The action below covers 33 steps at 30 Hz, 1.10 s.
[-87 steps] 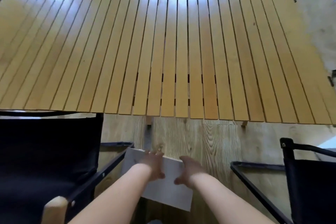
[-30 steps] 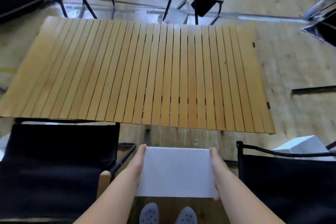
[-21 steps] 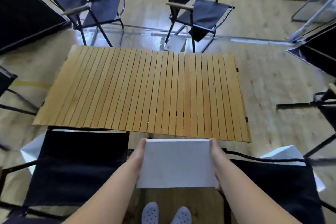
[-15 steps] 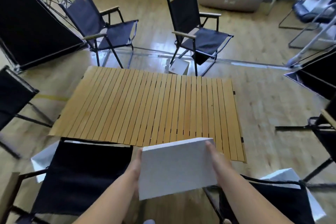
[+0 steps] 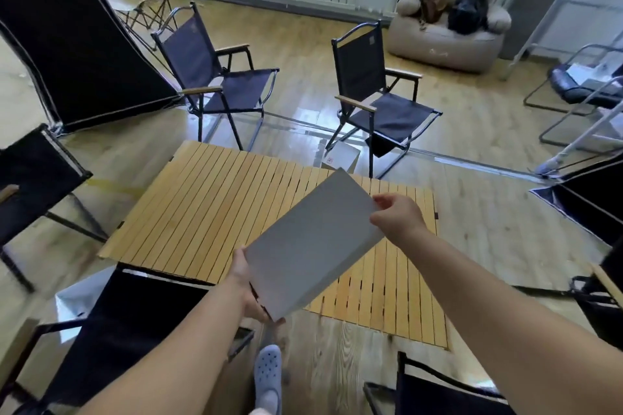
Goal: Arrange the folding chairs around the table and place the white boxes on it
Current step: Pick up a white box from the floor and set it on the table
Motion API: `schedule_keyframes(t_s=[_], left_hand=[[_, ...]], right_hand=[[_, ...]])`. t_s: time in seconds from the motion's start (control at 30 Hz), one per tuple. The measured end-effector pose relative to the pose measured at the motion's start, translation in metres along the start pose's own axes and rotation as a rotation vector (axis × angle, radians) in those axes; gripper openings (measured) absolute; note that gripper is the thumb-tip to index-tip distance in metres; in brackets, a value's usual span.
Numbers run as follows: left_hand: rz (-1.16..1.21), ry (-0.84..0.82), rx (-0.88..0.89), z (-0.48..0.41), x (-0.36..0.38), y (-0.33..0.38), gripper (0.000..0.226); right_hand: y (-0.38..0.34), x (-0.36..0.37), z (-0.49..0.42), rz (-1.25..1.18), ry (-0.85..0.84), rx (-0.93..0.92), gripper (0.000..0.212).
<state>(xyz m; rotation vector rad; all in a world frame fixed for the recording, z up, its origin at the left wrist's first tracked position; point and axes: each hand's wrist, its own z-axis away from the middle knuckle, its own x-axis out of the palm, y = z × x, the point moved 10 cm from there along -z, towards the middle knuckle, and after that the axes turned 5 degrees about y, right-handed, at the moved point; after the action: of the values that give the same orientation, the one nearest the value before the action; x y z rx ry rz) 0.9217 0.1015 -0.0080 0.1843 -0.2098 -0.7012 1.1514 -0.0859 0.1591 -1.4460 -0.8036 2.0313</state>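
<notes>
Carrying a white box (image 5: 313,242) in both hands, tilted, high corner away, hanging above the near right part of the slatted wooden worktop (image 5: 209,205). Gripped at the low near corner by the left hand (image 5: 246,283), curled round the edge from beneath. Pinched on the far side by the right hand (image 5: 399,217), fingers (image 5: 382,203) closed on the rim. Not touching the slats yet.

Beyond the fingers, across the worktop, two navy folding chairs (image 5: 190,50) (image 5: 357,57) facing in, with a pale box (image 5: 340,157) on the floor just by the right-hand one. Back toward the wrists, two dark chairs (image 5: 135,323) (image 5: 438,394) flanking the near edge, and a third white box (image 5: 81,296) peeking out behind the left one.

Looks like the set-down step. Level out first, touch the near edge onto the slats, then ease the far side down flat. Best to land well in from the edge, leaving room for the other boxes. Worth sliding the left fingers out from beneath before letting go, to avoid a pinch or a drop.
</notes>
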Motion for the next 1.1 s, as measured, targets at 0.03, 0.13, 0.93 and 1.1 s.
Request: schedule_keyframes(t_s=[0.03,0.13,0.93,1.1], left_hand=[[0.007,-0.016,0.006,-0.008,0.0,0.01,0.064],[0.045,-0.111,0.018,-0.02,0.012,0.044,0.066],[-0.618,0.422,0.692,-0.06,-0.009,0.284,0.015],[-0.222,0.395,0.4,-0.07,-0.029,0.277,0.015]], right_hand=[[-0.019,0.004,-0.007,0.047,-0.018,-0.077,0.048],[-0.078,0.024,-0.033,0.21,-0.064,-0.31,0.05],[-0.258,0.155,-0.266,0.543,0.027,-0.585,0.034],[-0.24,0.202,-0.226,0.461,-0.232,-0.616,0.042]])
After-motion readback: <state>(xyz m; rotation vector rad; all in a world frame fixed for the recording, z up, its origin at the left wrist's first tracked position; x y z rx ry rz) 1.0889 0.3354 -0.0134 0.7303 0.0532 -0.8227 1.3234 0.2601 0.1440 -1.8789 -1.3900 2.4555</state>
